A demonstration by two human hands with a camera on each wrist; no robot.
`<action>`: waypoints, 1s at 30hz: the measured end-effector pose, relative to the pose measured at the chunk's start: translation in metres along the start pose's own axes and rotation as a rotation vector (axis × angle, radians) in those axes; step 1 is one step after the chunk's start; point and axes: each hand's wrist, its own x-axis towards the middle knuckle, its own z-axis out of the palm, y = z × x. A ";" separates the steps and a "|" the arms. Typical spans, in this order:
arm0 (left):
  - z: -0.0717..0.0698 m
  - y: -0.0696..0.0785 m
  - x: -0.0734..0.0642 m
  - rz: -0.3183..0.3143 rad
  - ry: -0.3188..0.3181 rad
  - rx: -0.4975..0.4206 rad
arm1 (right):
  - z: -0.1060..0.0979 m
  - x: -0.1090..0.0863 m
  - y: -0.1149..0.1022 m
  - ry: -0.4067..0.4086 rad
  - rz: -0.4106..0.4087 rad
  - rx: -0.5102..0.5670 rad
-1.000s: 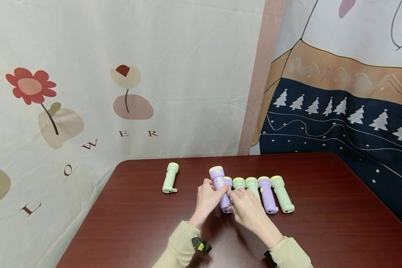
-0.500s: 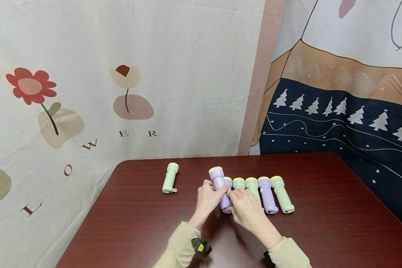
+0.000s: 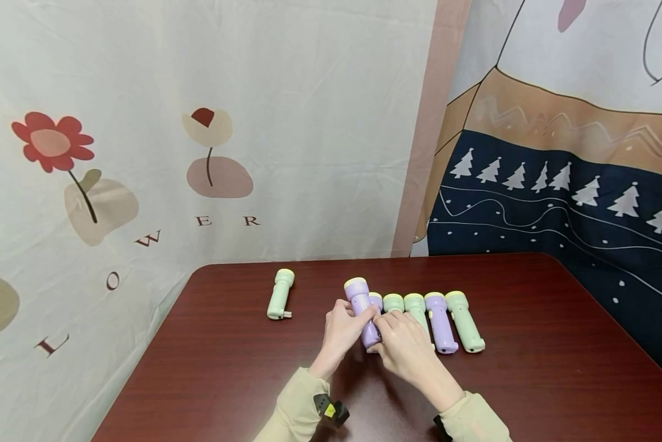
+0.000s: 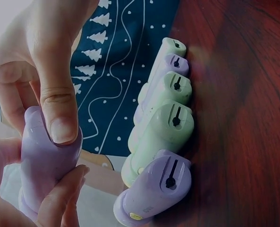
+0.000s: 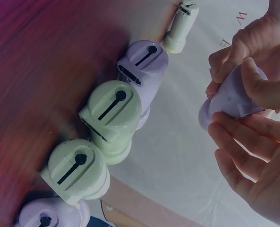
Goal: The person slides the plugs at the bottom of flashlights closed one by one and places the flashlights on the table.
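Observation:
A purple flashlight [image 3: 358, 298] with a pale yellow rim is held between both hands, lens end away from me. My left hand [image 3: 340, 331] grips its body, the thumb lying across the top. At the tail end, my right hand [image 3: 410, 347] pinches it between thumb and fingers. The left wrist view shows the right thumb pressed on the tail of the held flashlight [image 4: 40, 165]. Just right of it lies a row of green and purple flashlights, including a purple one [image 5: 147, 66] and a green one [image 5: 116, 111]. Black slots mark their tail ends.
One green flashlight [image 3: 280, 294] lies apart at the left, prongs sticking out from its tail. The row's right end is a green flashlight [image 3: 465, 322] beside a purple one [image 3: 442, 322]. All lie on a dark red wooden table [image 3: 226, 368], with printed cloth [image 3: 319, 123] hanging behind.
The right thumb and fingers have shifted slightly onto the tail end of the held flashlight. A dark metallic bit seen there earlier is now barely visible. The left hand keeps its grip.

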 end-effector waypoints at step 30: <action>-0.012 -0.015 0.014 0.060 0.011 0.073 | 0.013 0.001 -0.007 -0.187 0.079 0.042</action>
